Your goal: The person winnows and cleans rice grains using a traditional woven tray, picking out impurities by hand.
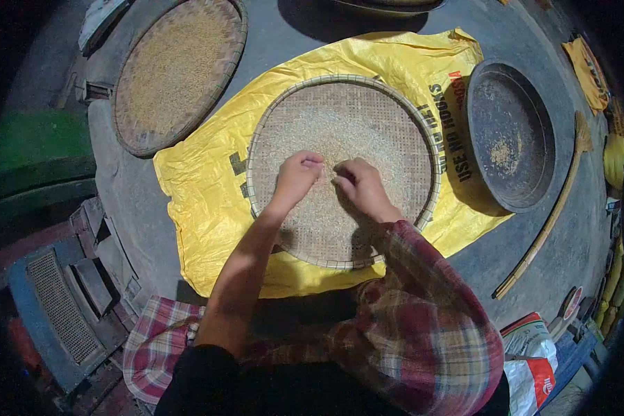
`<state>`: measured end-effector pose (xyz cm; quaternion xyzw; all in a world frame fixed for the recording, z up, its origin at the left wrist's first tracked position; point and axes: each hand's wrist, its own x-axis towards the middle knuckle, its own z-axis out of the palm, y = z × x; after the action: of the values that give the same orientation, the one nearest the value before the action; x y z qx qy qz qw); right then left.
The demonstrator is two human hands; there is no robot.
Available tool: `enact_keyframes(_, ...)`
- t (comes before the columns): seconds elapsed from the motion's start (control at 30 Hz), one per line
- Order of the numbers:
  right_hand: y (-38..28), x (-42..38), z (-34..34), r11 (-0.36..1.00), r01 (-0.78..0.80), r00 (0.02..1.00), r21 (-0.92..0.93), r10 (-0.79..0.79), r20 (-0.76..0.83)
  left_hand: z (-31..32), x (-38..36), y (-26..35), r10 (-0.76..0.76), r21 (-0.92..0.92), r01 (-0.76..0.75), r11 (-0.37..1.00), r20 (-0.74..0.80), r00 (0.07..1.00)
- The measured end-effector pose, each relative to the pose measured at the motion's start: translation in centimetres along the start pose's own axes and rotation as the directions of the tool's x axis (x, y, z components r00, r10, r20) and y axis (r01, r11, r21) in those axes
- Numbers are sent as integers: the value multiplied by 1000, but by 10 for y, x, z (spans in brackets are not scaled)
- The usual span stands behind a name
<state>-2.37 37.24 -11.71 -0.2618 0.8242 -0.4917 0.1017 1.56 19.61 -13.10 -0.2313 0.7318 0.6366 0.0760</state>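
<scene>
Head view: pale grains are spread across a round woven tray; both hands are held over the middle of it, at the grains, with grains seen on all sides. Left hand: grip narrow, fingers curled in toward the thumb. Right hand: fingers bent, thumb set just beside them, grip narrow too. Whether any grains are pinched in either cannot be told. The tray is laid on a yellow sack. Tan grains are spread in a second woven tray, upper left. In the dark basin at right, a small patch of tan grains is seen off-centre. Another basin is cut off at the top edge, contents not shown. Sack lettering is partly covered; the fingertips are hard to make out; the corners are lost in black.
</scene>
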Motion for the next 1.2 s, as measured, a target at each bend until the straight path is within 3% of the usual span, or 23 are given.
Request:
enact_keyframes(0.17,0,-9,4,981,-69,991,-180,88,99,15,15,14,223,447,-207,871,17,975)
enact_keyframes(0.27,3,-19,-10,912,-261,961,316,275,-1,16,11,17,275,471,-279,837,79,958)
enact_keyframes(0.3,5,-20,-15,912,-264,960,313,279,-2,15,8,18,259,419,-265,868,72,963)
enact_keyframes(0.33,8,-20,-21,698,-407,897,589,428,113,11,5,15,257,418,-265,869,76,963)
enact_keyframes(0.37,7,-19,-25,382,-499,813,777,516,269,5,2,13,52,100,-61,993,97,994)
enact_keyframes(0.4,11,-18,-23,415,-491,826,765,502,258,1,-1,11,-137,-216,176,960,180,974)
enact_keyframes(0.43,15,-16,-20,414,-490,827,767,499,259,-1,-5,10,-137,-214,174,961,178,974)
enact_keyframes(0.5,7,-9,-14,899,-295,955,325,284,80,-5,-16,14,-148,-274,183,944,144,978)
enact_keyframes(0.53,2,-8,-12,966,-191,982,174,185,48,-4,-20,12,-149,-271,182,945,140,979)
enact_keyframes(0.57,0,-8,-8,966,-187,982,177,182,48,1,-22,10,-59,3,59,998,81,995)
enact_keyframes(0.6,-1,-8,-4,991,-131,990,-9,131,52,6,-23,7,43,282,-56,958,50,998)
enact_keyframes(0.63,1,-8,0,978,-69,995,-195,83,64,10,-23,4,44,284,-56,957,49,998)
enact_keyframes(0.7,8,-10,2,980,-58,997,-190,68,47,17,-22,2,271,557,-316,768,165,948)
enact_keyframes(0.8,19,-14,-8,995,-97,994,35,99,-49,18,-25,10,201,490,-237,839,127,971)
enact_keyframes(0.83,25,-13,-12,919,-262,964,296,265,28,16,-25,11,200,489,-238,839,129,971)
enact_keyframes(0.87,21,-9,-16,748,-411,906,520,397,146,11,-25,13,26,238,-56,970,124,992)
enact_keyframes(0.9,16,-6,-17,746,-412,906,523,397,146,7,-25,13,-144,-28,151,988,165,976)
enact_keyframes(0.97,5,2,-18,439,-535,798,722,542,263,-1,-22,13,-181,-173,213,961,187,966)
enact_keyframes(1.0,16,6,-11,805,-392,916,445,386,109,-4,-20,14,-211,-316,273,909,217,953)
enact_keyframes(1.03,18,7,-8,803,-391,916,449,385,108,-3,-16,14,-212,-312,273,910,216,953)
enact_keyframes(1.1,2,13,-5,1000,-11,1000,-13,11,-16,5,-7,16,-84,5,84,996,47,995)
enact_keyframes(1.13,5,11,-1,995,-60,997,-78,63,46,10,-5,17,-85,7,85,996,47,995)
enact_keyframes(1.2,12,6,5,994,-49,999,-93,50,12,18,-1,26,200,469,-181,865,9,980)
